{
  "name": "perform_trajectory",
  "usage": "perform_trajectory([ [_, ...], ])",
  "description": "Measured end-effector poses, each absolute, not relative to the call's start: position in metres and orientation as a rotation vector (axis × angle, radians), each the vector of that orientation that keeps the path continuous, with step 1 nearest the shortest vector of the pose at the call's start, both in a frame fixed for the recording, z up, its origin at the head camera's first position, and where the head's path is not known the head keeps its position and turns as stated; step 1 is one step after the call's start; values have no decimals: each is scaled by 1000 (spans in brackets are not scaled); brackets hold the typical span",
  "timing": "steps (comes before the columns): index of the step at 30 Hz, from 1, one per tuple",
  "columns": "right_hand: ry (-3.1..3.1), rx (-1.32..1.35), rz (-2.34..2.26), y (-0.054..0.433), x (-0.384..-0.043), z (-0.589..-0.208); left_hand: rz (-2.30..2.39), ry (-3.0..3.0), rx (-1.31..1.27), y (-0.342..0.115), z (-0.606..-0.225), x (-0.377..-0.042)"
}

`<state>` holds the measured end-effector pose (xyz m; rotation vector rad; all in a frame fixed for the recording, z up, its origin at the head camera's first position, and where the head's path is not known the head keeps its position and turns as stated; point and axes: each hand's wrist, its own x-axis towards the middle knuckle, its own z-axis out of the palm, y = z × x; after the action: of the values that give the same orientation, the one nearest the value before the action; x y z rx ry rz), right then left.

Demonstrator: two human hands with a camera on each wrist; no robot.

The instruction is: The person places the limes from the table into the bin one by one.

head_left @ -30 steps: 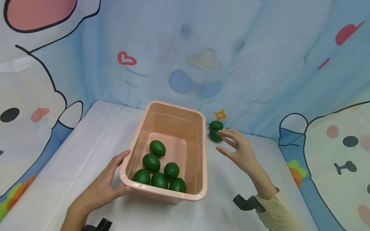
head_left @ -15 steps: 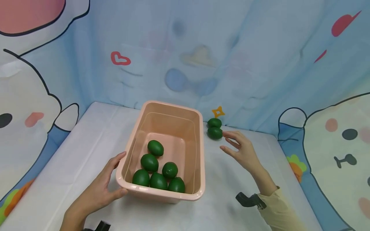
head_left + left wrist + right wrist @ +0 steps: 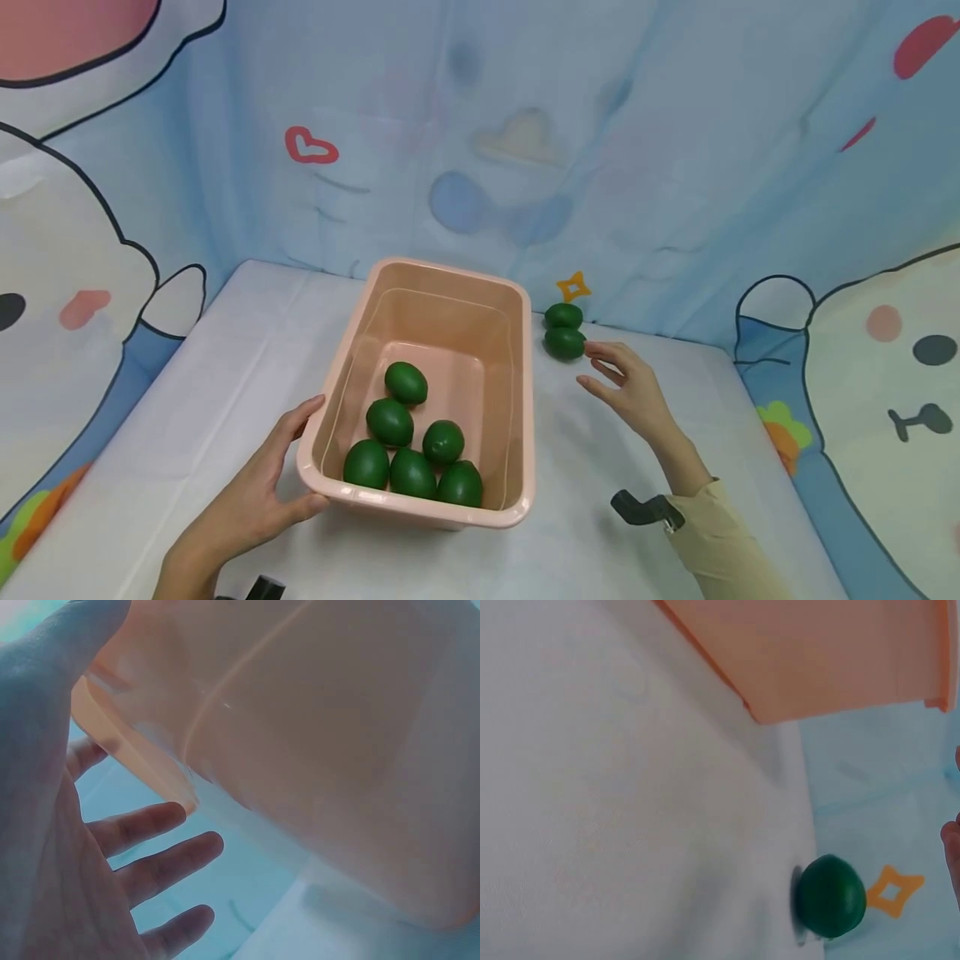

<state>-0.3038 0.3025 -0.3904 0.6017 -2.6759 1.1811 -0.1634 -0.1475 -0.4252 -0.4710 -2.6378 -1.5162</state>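
A peach plastic bin (image 3: pixel 480 333) stands mid-table in the head view. Inside it, several smooth dark green oval fruits (image 3: pixel 411 473) lie mostly toward the near end. My left hand (image 3: pixel 258 487) holds the bin's near left corner between thumb and forefinger; the left wrist view shows the other fingers (image 3: pixel 171 866) extended apart from it. To the bin's right, two more green fruits sit together, a rear one (image 3: pixel 563 314) and a front one (image 3: pixel 564 342). My right hand (image 3: pixel 630 392) is beside the front fruit, thumb and fingers apart; fingertip contact is unclear.
A white cloth (image 3: pixel 300 325) covers the table. Behind and at both sides hangs a blue cartoon-printed curtain (image 3: pixel 660 208); the two fruits lie close to its bottom edge. Black wrist mounts (image 3: pixel 645 508) stick out from both forearms.
The right hand has drawn slightly right, uncovering more of the front fruit. The view has shifted a little. The left hand stays on the bin's corner.
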Motion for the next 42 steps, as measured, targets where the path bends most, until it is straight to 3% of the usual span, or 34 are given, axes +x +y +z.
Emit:
perform_trajectory([
  [12, -2723, 459, 1172, 341, -344, -448, -1528, -2621, -503, -151, -426, -165],
  [42, -2747, 335, 1232, 352, -376, -473, -1597, -2621, -526, -152, -425, -166],
])
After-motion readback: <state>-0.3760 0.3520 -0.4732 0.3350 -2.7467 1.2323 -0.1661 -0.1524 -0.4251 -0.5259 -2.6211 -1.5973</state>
